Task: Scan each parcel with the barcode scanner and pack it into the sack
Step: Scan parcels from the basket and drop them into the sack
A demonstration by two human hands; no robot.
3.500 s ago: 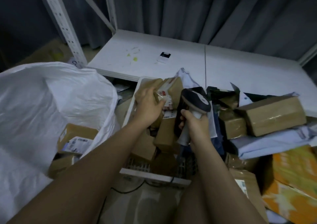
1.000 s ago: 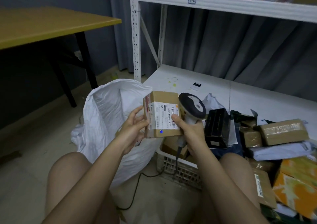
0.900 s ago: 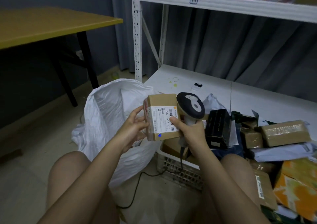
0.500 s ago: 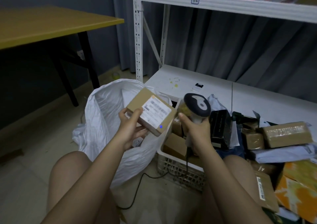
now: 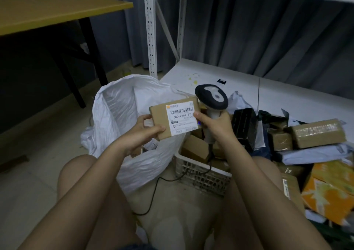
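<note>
Brown cardboard parcel [image 5: 173,118] held up in front of the person, label side facing the camera, white shipping label with a barcode and "507-P802" printed on it. Left hand [image 5: 142,135] grips the parcel's lower left corner, thumb on the front face, fingers curled behind. Right hand [image 5: 214,124] is wrapped round the handle of the barcode scanner [image 5: 210,100], and its thumb tip presses the right edge of the label, so the parcel is steadied from both sides. Scanner head, black with a pale grey top, sits just right of and slightly above the parcel, touching or nearly touching its top right corner; cannot tell which. Scanner cable [image 5: 162,188] trails down over the floor between the knees.

White sack [image 5: 122,115] stands open directly behind and below the parcel, at the left. White plastic crate [image 5: 201,175] beside the sack holds more brown boxes. Right of it, a pile of parcels: black box [image 5: 243,123], taped brown box [image 5: 318,133], pale mailer bags, orange carton [image 5: 329,194]. White shelf rack [image 5: 151,29] behind, yellow table [image 5: 47,10] top left.
</note>
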